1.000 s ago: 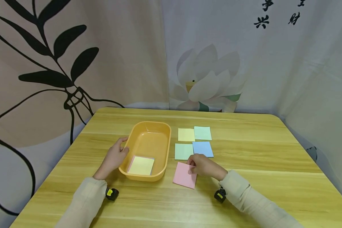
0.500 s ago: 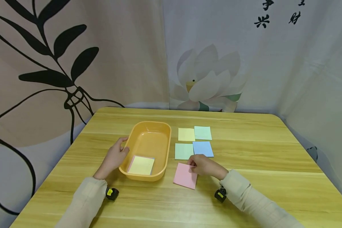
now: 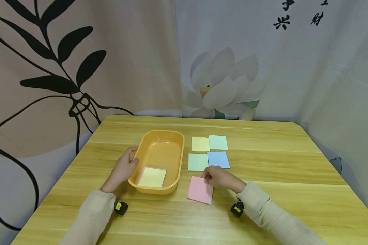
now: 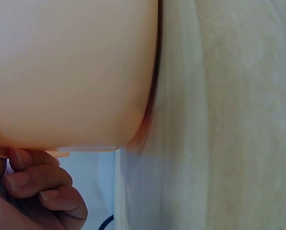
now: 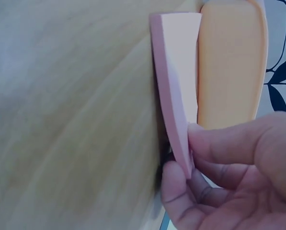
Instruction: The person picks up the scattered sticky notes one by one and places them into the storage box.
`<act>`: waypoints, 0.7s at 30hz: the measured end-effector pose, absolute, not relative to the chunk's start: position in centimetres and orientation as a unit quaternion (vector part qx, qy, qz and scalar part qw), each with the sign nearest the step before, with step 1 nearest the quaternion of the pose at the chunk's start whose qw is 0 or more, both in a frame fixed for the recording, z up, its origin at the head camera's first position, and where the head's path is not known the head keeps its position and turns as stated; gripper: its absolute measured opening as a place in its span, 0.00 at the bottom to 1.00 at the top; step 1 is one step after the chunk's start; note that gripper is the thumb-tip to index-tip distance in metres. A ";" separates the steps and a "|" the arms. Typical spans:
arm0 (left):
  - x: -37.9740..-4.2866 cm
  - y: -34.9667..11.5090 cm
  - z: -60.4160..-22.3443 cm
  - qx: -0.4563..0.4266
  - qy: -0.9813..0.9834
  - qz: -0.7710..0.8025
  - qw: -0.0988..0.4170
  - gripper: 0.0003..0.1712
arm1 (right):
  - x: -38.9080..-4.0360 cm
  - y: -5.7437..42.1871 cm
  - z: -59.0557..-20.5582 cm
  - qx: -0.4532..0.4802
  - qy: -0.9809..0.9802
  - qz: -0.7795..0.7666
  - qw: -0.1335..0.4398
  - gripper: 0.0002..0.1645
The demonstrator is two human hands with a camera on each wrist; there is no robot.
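Note:
A yellow-orange plastic basin [image 3: 164, 154] stands on the table, and my left hand [image 3: 124, 168] grips its left rim. In the left wrist view the curled fingers [image 4: 40, 177] sit against the rim beside the basin's wall [image 4: 71, 76]. Inside the basin's near end lies a pale yellow sticky note pad [image 3: 152, 177], with pink and bluish edges showing under it. My right hand [image 3: 222, 177] pinches a pink sticky note pad [image 3: 200, 191] by its far right corner. The right wrist view shows the thumb on one face of the pink pad [image 5: 178, 62] and fingers on the other.
Beyond my right hand lie a yellow pad [image 3: 200, 144], a mint pad [image 3: 218, 142], a pale green pad [image 3: 197, 162] and a blue pad [image 3: 218, 159]. They lie close together on the wooden table [image 3: 279, 153]. A printed curtain [image 3: 135, 51] hangs behind the table.
The pink pad in my right hand has shifted very slightly right and towards me. My left hand and the basin stay where they were.

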State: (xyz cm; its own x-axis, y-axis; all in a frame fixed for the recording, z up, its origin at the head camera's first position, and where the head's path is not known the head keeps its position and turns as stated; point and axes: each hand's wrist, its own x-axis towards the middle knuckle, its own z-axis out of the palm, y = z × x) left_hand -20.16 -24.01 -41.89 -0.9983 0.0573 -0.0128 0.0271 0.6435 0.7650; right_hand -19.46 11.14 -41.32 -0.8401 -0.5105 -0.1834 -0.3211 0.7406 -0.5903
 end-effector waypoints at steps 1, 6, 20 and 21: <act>-20.2 -24.0 -41.9 0.023 0.906 0.422 0.019 0.30 | -19.5 11.1 -41.3 -0.223 0.917 -0.281 0.172 0.05; -20.1 -24.0 -42.0 0.025 0.904 0.425 0.018 0.30 | -19.6 11.2 -41.4 -0.219 0.914 -0.286 0.186 0.05; -20.3 -24.1 -42.1 0.021 0.903 0.428 0.021 0.30 | -20.0 11.6 -40.3 -0.253 0.891 -0.316 0.207 0.04; -20.3 -24.0 -42.1 0.020 0.904 0.427 0.021 0.30 | -20.0 11.6 -40.1 -0.254 0.889 -0.318 0.209 0.04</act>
